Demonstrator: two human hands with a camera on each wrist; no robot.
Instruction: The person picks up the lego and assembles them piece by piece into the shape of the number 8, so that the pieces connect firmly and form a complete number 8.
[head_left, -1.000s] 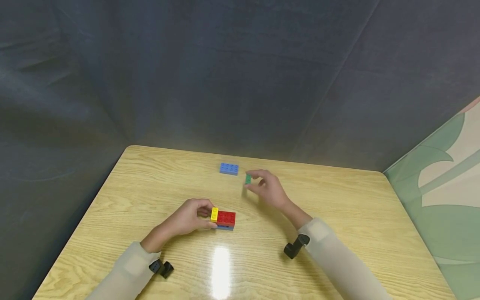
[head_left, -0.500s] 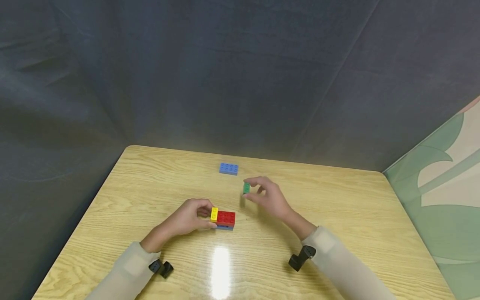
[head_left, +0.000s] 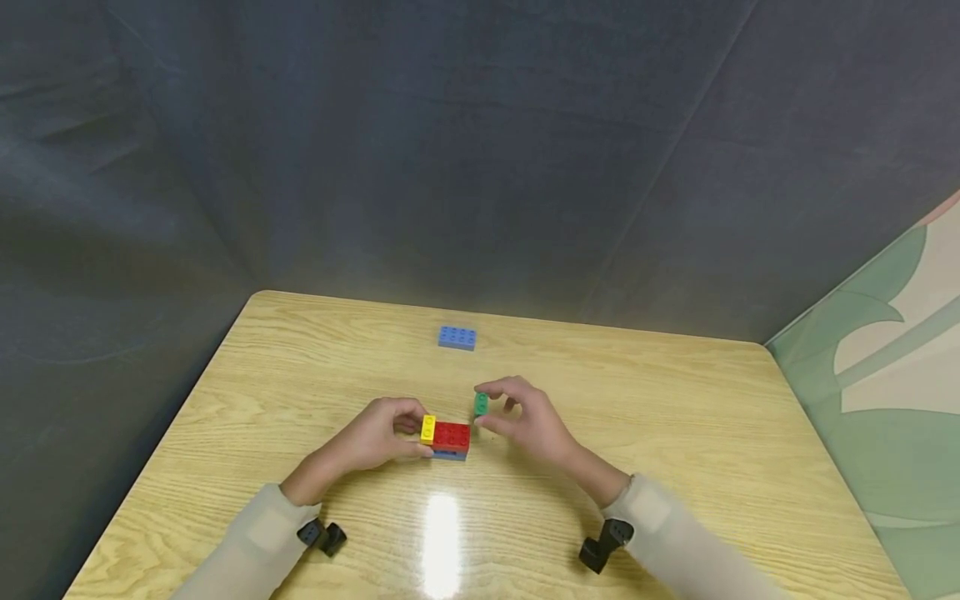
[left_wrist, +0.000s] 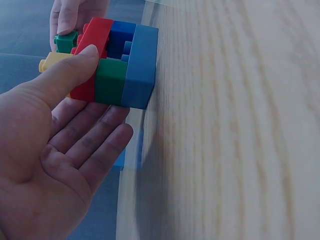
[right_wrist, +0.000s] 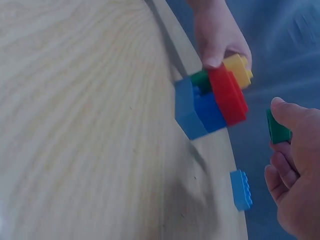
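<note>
While in right hand (head_left: 534, 421), one green brick (head_left: 481, 405).

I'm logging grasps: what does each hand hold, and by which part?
The left hand holds the brick stack by its yellow brick end, thumb on the red brick; the right hand pinches a separate green brick by opposite ends.

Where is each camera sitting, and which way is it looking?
Head: worn on the head, it looks forward and down at the table and dark cloth; the left grip, right grip and both sleeves show.
Left wrist: worn there, it looks past the left grip's palm at the stack; part of the right grip shows behind.
Right wrist: worn there, it looks past the right grip and its green brick toward the stack; the left grip shows beyond.
Both wrist views share the stack, that brick and a sideways-looking table.
</note>
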